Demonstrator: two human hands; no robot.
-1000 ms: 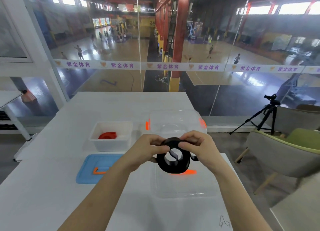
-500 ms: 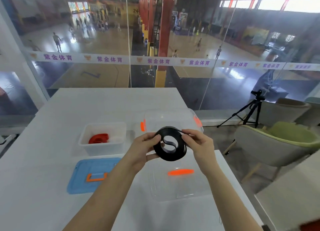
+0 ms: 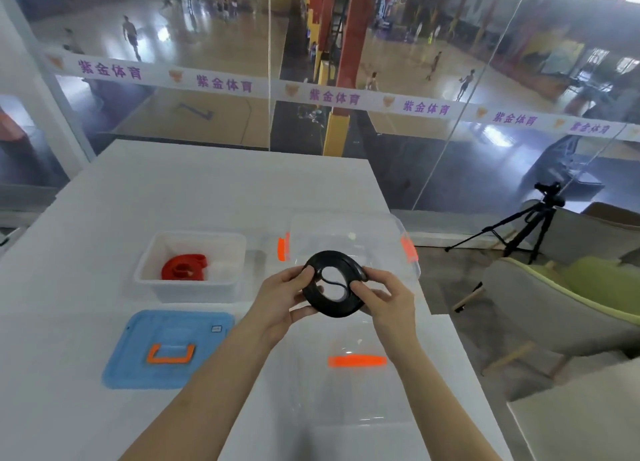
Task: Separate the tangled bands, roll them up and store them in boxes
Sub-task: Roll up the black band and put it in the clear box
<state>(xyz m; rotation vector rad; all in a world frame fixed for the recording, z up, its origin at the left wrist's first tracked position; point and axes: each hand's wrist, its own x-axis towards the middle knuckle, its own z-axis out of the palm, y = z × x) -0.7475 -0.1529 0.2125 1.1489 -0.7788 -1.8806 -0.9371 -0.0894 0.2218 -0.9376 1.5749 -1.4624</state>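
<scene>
held above the white table [image 3: 214, 190], in front of the chest: a coiled black rubber band [image 3: 333, 284], rolled into a flat oval ring, its loose inner end curling in an s-shape across the open middle. pinched on the left rim by the left hand [image 3: 282, 299], thumb on the near face and fingers behind; gripped on the right rim by the right hand [image 3: 386, 299], thumb pressed onto the near face, fingers wrapped round the back. both hands closed on the roll, both forearms bare.

directly behind the roll and partly seen through its centre: a clear plastic box with orange side latches [image 3: 349, 239], standing on the table's far right part. below the hands, nearer the body: a clear plastic lid with an orange handle [image 3: 356, 361], lying flat on the table.

to the left, on the same table: a small white plastic box [image 3: 192, 266], open, with a rolled red rubber band [image 3: 183, 266] lying in its left half. just in front of that box: a light blue plastic lid with an orange handle [image 3: 166, 350], flat on the table, apart from the box.

beyond the table: a glass wall [image 3: 346, 97] with a white strip of purple lettering. off to the right, on the floor: a black tripod with a camera [image 3: 535, 218], and beside it a grey armchair with a green cushion [image 3: 571, 298].
</scene>
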